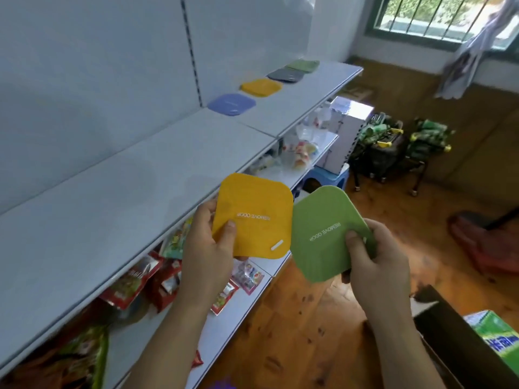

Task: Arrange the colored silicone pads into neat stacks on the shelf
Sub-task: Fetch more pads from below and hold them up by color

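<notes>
Head view: two pads are held above the shelf (118, 192) edge, the left hand (209, 245) pinching a yellow pad (254, 217), the right hand (373, 256) a green pad (323, 234). At one o'clock, four stacks (264, 87) sit on the shelf, possibly single pads; fingers underneath are hidden.

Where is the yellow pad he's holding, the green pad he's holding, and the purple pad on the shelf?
yellow pad in hand (254, 217), head view, middle of its face.
green pad in hand (325, 234), head view, middle of its face.
purple pad on the shelf (232, 104), head view, its top.
</notes>
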`<state>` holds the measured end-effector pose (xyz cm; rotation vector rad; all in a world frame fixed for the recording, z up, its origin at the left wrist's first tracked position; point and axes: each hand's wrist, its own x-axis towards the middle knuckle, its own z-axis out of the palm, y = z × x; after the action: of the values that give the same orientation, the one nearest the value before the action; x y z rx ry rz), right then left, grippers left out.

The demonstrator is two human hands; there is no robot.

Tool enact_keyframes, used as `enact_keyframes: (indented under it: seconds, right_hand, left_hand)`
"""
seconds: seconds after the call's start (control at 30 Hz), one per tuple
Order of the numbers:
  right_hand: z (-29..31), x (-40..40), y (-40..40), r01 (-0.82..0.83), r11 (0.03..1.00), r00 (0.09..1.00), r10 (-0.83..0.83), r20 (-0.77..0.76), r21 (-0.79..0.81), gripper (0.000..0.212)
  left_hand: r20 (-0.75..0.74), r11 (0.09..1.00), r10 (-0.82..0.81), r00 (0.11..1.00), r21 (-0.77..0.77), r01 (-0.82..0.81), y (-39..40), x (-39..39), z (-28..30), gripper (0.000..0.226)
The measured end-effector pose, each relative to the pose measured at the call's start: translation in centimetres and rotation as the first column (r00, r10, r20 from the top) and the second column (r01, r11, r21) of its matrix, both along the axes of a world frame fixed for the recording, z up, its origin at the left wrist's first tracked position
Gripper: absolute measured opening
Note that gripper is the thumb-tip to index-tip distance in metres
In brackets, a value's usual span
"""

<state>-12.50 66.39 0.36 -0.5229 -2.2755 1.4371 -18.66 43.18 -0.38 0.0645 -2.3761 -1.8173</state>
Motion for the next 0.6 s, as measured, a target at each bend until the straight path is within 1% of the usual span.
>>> enact_keyframes:
  seconds: [0.13, 0.27, 0.4, 0.6]
  right_hand:
    - [-0.4, -3.9, 3.4, 0.019, 0.999, 1.0, -0.018, 0.01, -0.05, 0.018]
    - [-1.0, -8.9, 5.9, 0.008, 0.998, 0.999, -0.006, 0.036, -0.07, 0.022]
    - [-0.8, -15.1, 8.5, 0.002, 1.0, 1.0, -0.001, 0.03, -0.031, 0.023]
    - [0.9, -24.0, 12.3, 0.002, 1.0, 1.0, -0.002, -0.009, -0.004, 0.025]
  left_hand:
    - [0.031, 0.999, -0.017, 0.999, 0.041, 0.016, 4.1, -4.1, -0.2, 0.029]
    - [0.028, 0.999, -0.015, 0.999, 0.045, 0.014, 7.2, -9.6, -0.8, 0.032]
    - [0.016, 0.998, 0.003, 1.0, 0.061, -0.004, 10.1, -16.2, -1.9, 0.024]
    - [-0.003, 0.999, 0.038, 0.999, 0.032, -0.038, 13.5, -25.8, -1.1, 0.025]
